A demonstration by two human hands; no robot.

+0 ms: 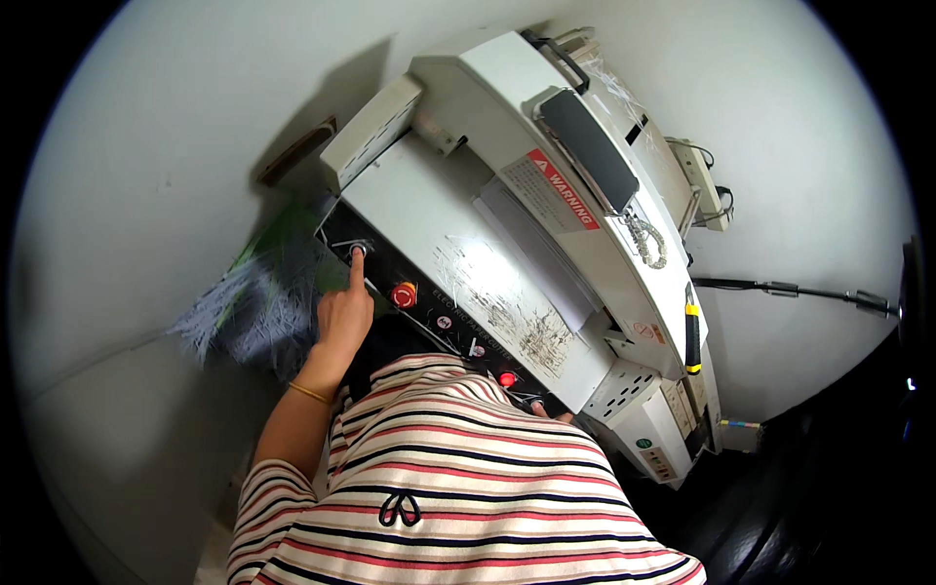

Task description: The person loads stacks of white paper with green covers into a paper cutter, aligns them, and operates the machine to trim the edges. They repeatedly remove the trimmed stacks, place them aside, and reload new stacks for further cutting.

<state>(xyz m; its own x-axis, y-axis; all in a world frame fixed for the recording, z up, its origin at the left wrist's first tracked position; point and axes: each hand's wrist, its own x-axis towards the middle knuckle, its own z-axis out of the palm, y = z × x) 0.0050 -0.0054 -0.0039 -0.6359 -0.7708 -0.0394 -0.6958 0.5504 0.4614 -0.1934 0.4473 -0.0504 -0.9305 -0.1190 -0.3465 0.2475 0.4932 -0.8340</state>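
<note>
My left hand (344, 314) points with its index finger stretched out, the tip on a round push button (359, 250) at the left end of the black front panel of an electric paper cutter (414, 200). The other fingers are curled and hold nothing. At the panel's right end, the fingertips of my right hand (552, 413) are at the edge by another button. Striped cloth of my shirt hides most of that hand. Under the cutter's white hood lies a stack of paper (546, 258) on the scratched metal bed (487, 283).
Between my hands the panel carries a red emergency knob (404, 293), a key switch (477, 348) and a red button (507, 379). A phone-like dark slab (589, 151) and a yellow-black utility knife (693, 336) rest on the hood. Shredded paper strips (258, 312) bulge at left.
</note>
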